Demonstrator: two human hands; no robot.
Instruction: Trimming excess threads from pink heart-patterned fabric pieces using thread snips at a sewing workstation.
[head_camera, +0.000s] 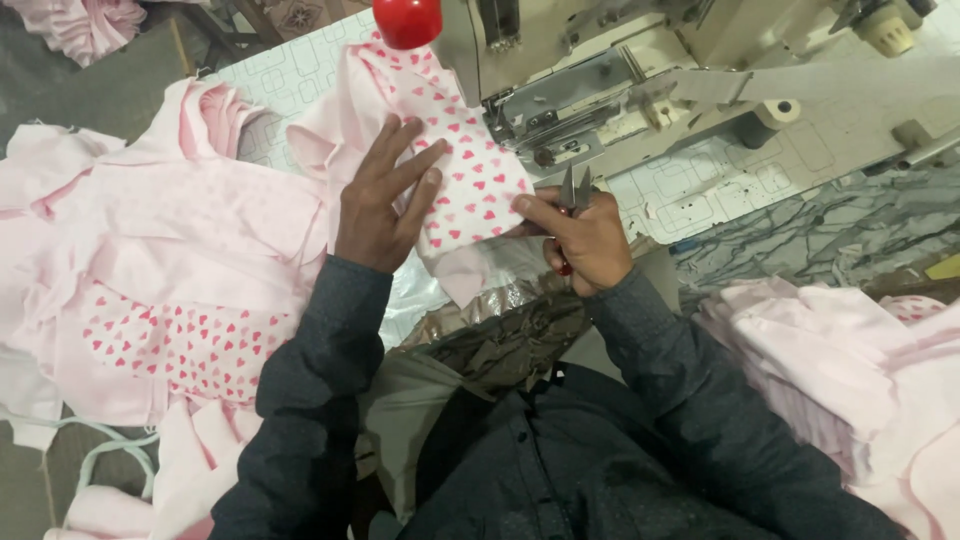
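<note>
My dark sleeves come up from the bottom edge, one either side of a crumpled brownish cloth (500, 335) at the table's near edge. Right hand (585, 240): fingers curled tight around small thread snips (573, 192), blades pointing up and away from me, index fingertip touching the right edge of the heart-print fabric piece (465, 185). Left hand (385, 195): fingers spread and flat, pressing down on the same piece, gripping nothing. The piece lies between my two hands, its far end running under the head of the sewing machine (560, 95); its near hem hangs just past my left wrist. Left of me, a heap of pink garments (150, 260) crowds up to my forearm. Right of me, another stack of pink pieces (840, 365) sits near my elbow. Bare patterned tabletop (720, 180) shows beyond my right hand, beside the machine base. Farthest off, a red knob (407, 20) at the top edge.
</note>
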